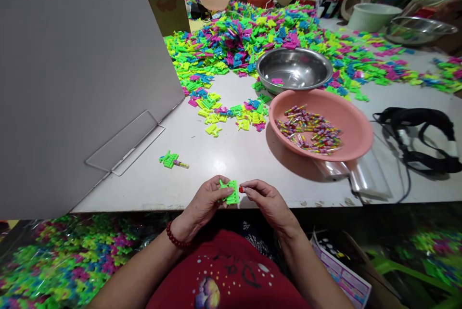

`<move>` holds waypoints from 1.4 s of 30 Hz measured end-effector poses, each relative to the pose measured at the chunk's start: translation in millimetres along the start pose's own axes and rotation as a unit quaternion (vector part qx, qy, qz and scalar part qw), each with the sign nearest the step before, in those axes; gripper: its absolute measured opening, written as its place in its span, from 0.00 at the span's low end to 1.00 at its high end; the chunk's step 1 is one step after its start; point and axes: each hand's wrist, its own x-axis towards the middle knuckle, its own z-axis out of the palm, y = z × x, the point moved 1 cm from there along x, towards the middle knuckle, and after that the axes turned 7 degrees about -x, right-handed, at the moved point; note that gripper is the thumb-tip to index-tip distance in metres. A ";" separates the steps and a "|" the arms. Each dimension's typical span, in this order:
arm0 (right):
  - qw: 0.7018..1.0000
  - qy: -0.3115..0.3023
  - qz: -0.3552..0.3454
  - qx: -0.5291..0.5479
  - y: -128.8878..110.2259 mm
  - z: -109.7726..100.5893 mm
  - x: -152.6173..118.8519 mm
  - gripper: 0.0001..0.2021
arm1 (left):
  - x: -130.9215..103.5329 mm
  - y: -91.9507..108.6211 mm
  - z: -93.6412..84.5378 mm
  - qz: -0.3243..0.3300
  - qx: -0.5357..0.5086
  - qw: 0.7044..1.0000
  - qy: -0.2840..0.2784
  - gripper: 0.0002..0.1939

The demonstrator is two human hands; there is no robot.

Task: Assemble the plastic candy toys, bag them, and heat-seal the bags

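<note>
Near the table's front edge, my left hand (212,195) grips a bright green plastic piece (233,192) between thumb and fingers. Just right of it, my right hand (262,193) pinches a small red-ended item (241,189); the rest of that item is hidden by the fingers. A narrow gap separates the red end from the green piece. Left of my hands lies another green piece (168,159) with a small candy-filled tube (181,164) sticking out of its right side. Many similar tubes (315,131) lie in the pink basin (355,128) to the right.
A steel bowl (294,70) stands behind the pink basin. Colourful plastic pieces (234,42) are heaped at the back. A grey panel (83,73) rises at the left, with a wire frame (126,143) beside it. Black straps (420,135) lie at the right. A person stands behind the heap.
</note>
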 end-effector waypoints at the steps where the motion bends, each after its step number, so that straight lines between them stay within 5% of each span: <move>1: 1.000 -0.006 0.003 0.001 -0.1 0.2 -0.2 0.11 | 0.1 -0.1 0.4 0.000 0.002 1.000 -0.002 0.19; 11: 0.987 -0.040 0.074 0.135 -2.4 7.2 -2.4 0.14 | -1.8 1.2 4.6 0.000 0.039 0.999 -0.021 0.19; 16: 0.984 -0.056 0.056 0.158 -6.7 13.2 -8.0 0.13 | -8.8 5.8 13.0 0.030 0.095 0.995 -0.016 0.18; 23: 0.999 -0.037 -0.002 0.008 -3.9 13.7 -10.0 0.13 | -22.6 17.7 23.0 0.090 0.257 0.961 0.053 0.13; 29: 0.988 0.005 -0.059 -0.145 3.2 21.0 1.9 0.12 | -6.2 8.9 6.3 0.087 0.284 0.954 0.034 0.15; 32: 0.920 0.079 -0.212 -0.320 -13.8 -1.0 14.6 0.10 | 11.1 19.2 -16.8 0.087 0.327 0.939 0.057 0.16; 35: 0.801 0.190 -0.320 -0.469 -55.5 -53.6 30.7 0.12 | 26.5 53.9 -47.6 0.128 0.457 0.869 0.140 0.15; 37: 0.737 0.230 -0.266 -0.578 -88.0 -96.2 45.4 0.12 | 34.2 82.6 -63.6 0.146 0.591 0.770 0.194 0.13; 39: 0.664 0.235 -0.102 -0.702 -114.0 -134.5 64.1 0.14 | 42.6 106.2 -69.6 0.175 0.678 0.674 0.236 0.11; 41: 0.616 0.195 0.042 -0.762 -128.7 -160.8 84.2 0.13 | 56.7 119.7 -66.1 0.195 0.688 0.649 0.258 0.11; 42: 0.607 0.171 0.084 -0.771 -132.0 -168.7 93.8 0.12 | 67.2 122.7 -62.3 0.190 0.674 0.664 0.261 0.10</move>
